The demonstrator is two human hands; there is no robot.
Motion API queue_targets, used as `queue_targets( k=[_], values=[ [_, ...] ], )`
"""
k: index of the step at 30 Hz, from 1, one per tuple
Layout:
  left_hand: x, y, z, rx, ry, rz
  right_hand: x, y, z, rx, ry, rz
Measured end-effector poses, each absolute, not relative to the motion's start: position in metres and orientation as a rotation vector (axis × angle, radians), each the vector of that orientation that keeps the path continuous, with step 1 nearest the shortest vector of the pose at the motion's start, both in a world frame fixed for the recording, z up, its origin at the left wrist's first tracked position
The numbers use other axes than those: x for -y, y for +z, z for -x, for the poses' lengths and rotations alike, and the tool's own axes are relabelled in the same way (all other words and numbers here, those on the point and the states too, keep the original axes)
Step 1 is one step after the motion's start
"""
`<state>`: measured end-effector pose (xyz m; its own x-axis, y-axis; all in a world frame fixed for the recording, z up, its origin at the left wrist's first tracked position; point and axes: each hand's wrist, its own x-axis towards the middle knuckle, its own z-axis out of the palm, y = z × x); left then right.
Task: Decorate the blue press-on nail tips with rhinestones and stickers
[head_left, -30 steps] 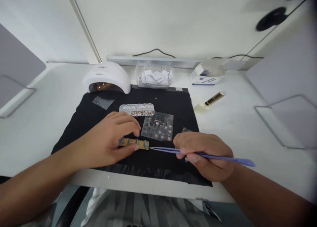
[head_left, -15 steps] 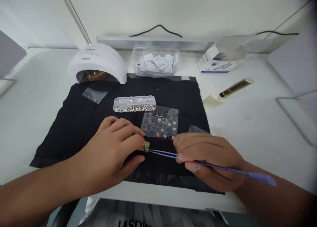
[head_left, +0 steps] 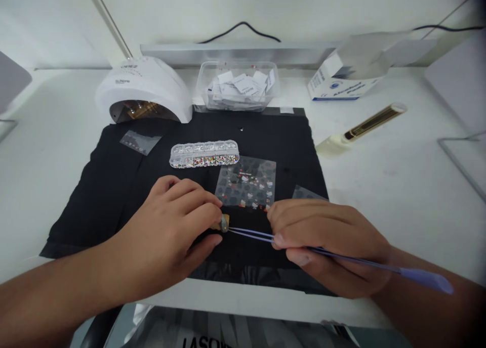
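Note:
Between the bent fingers of my left hand (head_left: 178, 226) is a small gold-coloured block with a glittery grey-green false nail (head_left: 224, 223) on it. My fingers cover much of the block. My right hand (head_left: 330, 244) is closed around purple tweezers (head_left: 252, 233), whose slim tips meet at the nail's right edge. Whether the tips hold anything is too small to tell. Beyond the hands lie a clear sheet of cartoon stickers (head_left: 246, 182) and a sectioned rhinestone case (head_left: 204, 154) with silver and multicoloured stones.
A white nail lamp (head_left: 146, 87) with gold pieces inside stands at back left. Beside it is a clear tub (head_left: 201, 87) of white packets. An open box (head_left: 341, 85) and a gold-capped bottle (head_left: 374, 123) stand right of the black mat (head_left: 94, 186).
The view has shifted slightly, moving the background up and outward. Both hands keep their holds, with the tweezer tips still at the nail; the tweezers' rear end appears farther right.

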<state>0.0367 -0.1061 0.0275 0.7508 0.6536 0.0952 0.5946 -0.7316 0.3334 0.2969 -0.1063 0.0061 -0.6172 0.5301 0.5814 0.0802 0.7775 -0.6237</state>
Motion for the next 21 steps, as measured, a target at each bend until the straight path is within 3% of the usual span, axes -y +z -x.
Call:
queue_targets(
  k=[5,13,16,21],
  values=[
    [0.107,0.034,-0.033,-1.013,0.31,-2.642,0.108,0.004,-0.298,2.139,0.739,0.493],
    [0.069,0.049,0.014,-1.204,0.756,-2.276,0.106,-0.001,-0.292,1.865,0.838,0.457],
    [0.037,0.045,0.032,-1.241,0.632,-2.304,0.105,0.003,-0.293,1.814,0.851,0.482],
    [-0.007,0.024,0.048,-0.916,0.426,-2.467,0.098,0.022,-0.286,1.763,0.878,0.554]
  ],
)
